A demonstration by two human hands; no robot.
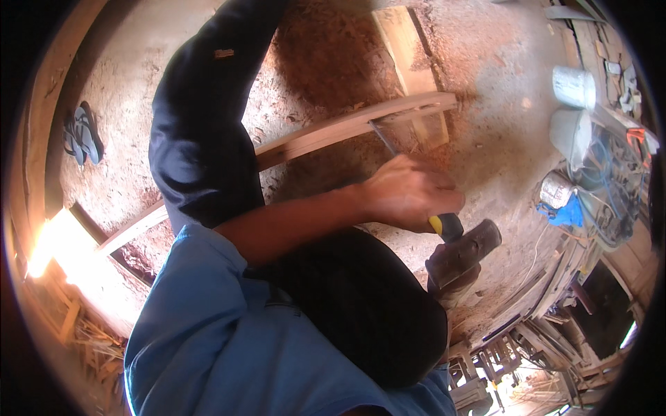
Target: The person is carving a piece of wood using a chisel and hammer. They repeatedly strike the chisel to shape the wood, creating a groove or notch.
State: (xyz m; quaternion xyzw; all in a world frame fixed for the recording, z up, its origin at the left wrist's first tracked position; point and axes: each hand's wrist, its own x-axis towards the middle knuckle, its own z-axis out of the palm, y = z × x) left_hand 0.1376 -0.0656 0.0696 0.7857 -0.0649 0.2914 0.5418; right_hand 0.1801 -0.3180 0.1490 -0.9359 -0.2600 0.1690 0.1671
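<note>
My left hand (409,193) is closed around a chisel (447,225) with a yellow and black handle. The thin metal blade points away from me, its tip at a slot in a long, narrow wooden piece (333,137). That piece runs from beside my dark-trousered leg across a flat pale board (409,59) on the ground. Close to the chisel's butt end is a dark brown wooden mallet (466,253); I cannot tell whether they touch. My right hand (466,279) grips the mallet from below, mostly hidden behind it and my knee.
Wood shavings and dust cover the floor (506,145) around the work. A pair of sandals (84,135) lies at the far left. To the right stand white buckets (574,87) and a clear tub with cables. Wood scraps (87,340) are piled at the lower left.
</note>
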